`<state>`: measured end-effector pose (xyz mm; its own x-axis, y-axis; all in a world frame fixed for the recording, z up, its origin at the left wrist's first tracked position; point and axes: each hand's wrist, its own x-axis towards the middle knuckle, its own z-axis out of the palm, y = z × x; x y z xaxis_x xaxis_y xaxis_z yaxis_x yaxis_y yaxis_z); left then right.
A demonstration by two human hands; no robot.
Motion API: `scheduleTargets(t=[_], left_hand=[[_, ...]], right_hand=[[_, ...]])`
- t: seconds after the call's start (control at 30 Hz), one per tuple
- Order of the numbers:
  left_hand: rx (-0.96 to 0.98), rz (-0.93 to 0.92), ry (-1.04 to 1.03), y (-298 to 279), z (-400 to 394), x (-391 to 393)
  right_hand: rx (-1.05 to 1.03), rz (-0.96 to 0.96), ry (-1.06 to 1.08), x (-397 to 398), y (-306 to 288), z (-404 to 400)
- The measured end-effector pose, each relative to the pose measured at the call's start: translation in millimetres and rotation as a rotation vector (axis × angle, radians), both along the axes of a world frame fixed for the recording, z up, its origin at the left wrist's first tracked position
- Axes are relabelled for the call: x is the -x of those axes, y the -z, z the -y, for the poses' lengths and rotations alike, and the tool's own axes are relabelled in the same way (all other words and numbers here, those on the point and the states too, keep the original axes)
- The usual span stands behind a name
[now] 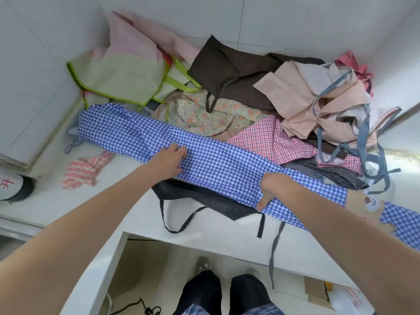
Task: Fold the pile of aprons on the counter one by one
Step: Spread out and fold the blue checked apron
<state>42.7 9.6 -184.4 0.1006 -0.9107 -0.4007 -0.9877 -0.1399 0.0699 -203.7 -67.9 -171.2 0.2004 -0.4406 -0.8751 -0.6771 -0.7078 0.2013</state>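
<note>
Evidently the counter (127, 201) is serving as both store and workspace: the unfolded pile (272, 105) is lying heaped toward the back right corner, against the tiled wall, so the front strip stays free for folding. Brown, peach, floral and pink-check aprons are tangling there, their straps trailing over one another.

Across the front of that pile the blue apron (216, 160) is stretching as a long narrow band, from the left back area down past the front right edge, where its end is hanging off. It appears to be lying already doubled lengthwise, which would explain the narrow shape. Partly under it a black apron (204, 198) is sitting near the front edge, straps dangling over.

The left hand (169, 159) is resting on the band's middle, fingers bent and seeming to pinch the cloth, probably to pin it while the other end moves. The right hand (272, 189) is gripping the near edge, thumb curled under, likely readying the next fold.

A small pink striped cloth (86, 169) is lying apart toward the left edge.
</note>
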Motion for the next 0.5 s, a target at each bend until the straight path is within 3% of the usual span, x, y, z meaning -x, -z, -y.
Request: scheduleTargets(t=[0.17, 0.27, 0.37, 0.43, 0.5], left_hand=[[-0.273, 0.193, -0.163, 3, 5, 6], [-0.178, 0.306, -0.097, -15, 14, 36], [0.088, 0.078, 0.118, -20, 18, 89], [0.159, -0.131, 0.262, -16, 16, 136], [0.176, -0.206, 0.342, -6, 19, 179]], right_hand=[[0.047, 0.036, 0.080, 3, 12, 3], [0.085, 0.088, 0.259, 10, 24, 6], [0.102, 0.166, 0.337, 19, 29, 4], [0.107, 0.243, 0.292, 31, 24, 0], [0.062, 0.366, 0.278, 44, 18, 1]])
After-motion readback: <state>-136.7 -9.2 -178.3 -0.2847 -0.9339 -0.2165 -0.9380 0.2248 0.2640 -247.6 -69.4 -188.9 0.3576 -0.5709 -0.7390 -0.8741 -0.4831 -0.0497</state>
